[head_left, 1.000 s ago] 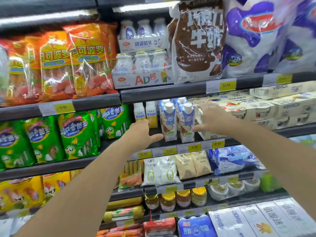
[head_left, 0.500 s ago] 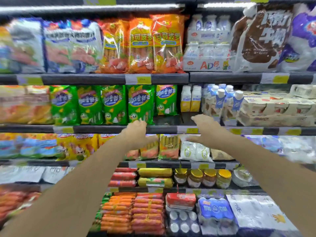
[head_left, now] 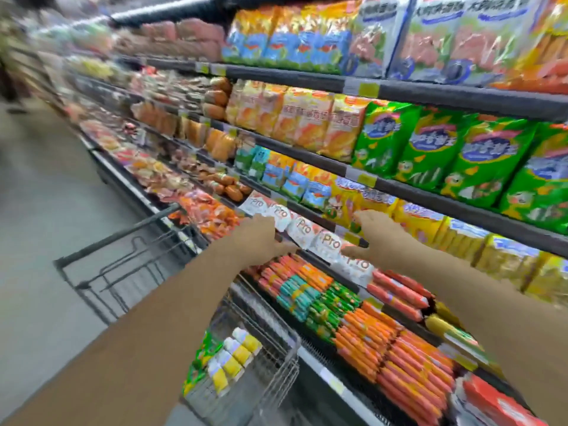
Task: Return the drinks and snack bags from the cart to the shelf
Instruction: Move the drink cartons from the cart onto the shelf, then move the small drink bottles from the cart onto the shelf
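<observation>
A wire shopping cart [head_left: 270, 358] stands at the lower middle, close against the chilled shelf [head_left: 455, 207]. Inside the cart lie a green snack bag [head_left: 205, 355] and a row of white bottles with yellow labels [head_left: 236, 355]. My left hand [head_left: 261, 238] hangs in the air above the cart, fingers spread, holding nothing. My right hand [head_left: 376, 238] is stretched out beside it, also empty, in front of white "Pro" packets [head_left: 302, 230] on the shelf edge. Both forearms reach out from the bottom corners. The picture is blurred by motion.
The shelves at the right carry green snack bags [head_left: 430, 149], orange bags [head_left: 307, 118] and yellow bags [head_left: 362, 207]. Orange sausage sticks [head_left: 396, 361] fill the bottom tier. The cart's black handle [head_left: 123, 235] sits at the left. Grey aisle floor [head_left: 40, 210] stretches to the left.
The view has swung left and down, away from the small milk bottles, and the cart has come into sight. Both hands have drawn back from the shelf and stay empty.
</observation>
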Demonstrator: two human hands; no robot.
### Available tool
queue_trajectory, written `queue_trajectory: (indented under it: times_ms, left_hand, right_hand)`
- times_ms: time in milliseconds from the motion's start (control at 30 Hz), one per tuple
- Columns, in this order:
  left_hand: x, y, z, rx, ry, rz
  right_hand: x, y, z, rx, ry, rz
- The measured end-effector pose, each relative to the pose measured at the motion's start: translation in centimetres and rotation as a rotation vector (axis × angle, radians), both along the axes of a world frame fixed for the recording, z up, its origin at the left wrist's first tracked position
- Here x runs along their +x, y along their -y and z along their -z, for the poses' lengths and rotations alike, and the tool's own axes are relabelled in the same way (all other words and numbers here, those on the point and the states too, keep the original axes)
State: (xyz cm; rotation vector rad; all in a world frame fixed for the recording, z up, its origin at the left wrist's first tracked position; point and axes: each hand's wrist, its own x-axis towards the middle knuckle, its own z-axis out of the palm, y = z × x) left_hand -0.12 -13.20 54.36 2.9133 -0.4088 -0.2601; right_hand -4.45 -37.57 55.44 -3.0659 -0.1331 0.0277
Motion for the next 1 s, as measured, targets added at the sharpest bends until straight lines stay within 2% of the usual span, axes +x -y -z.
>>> queue_trajectory:
  times_ms: [300, 633, 800, 1000]
  left_hand:
    - [1.1, -14.3, 6.0, 0.034, -0.098, -0.345]
    - [4.8, -21.9, 13.1, -0.054, -0.141, -0.692]
    - [5.4, -23.6, 19.9, -0.130, -0.188, -0.782]
    - [6.7, -23.0, 31.6, -0.230, -0.280, -0.842]
  right_hand:
    - [10.9, -16.3, 6.7, 0.000, -0.085, -0.388]
    - [21.3, -28.2, 13.9, 0.034, -0.233, -0.711]
    - [22.9, -32.6, 20.9, -0.008, -0.339, -0.800]
    - [22.8, -34.2, 33.6, -0.092, -0.503, -0.803]
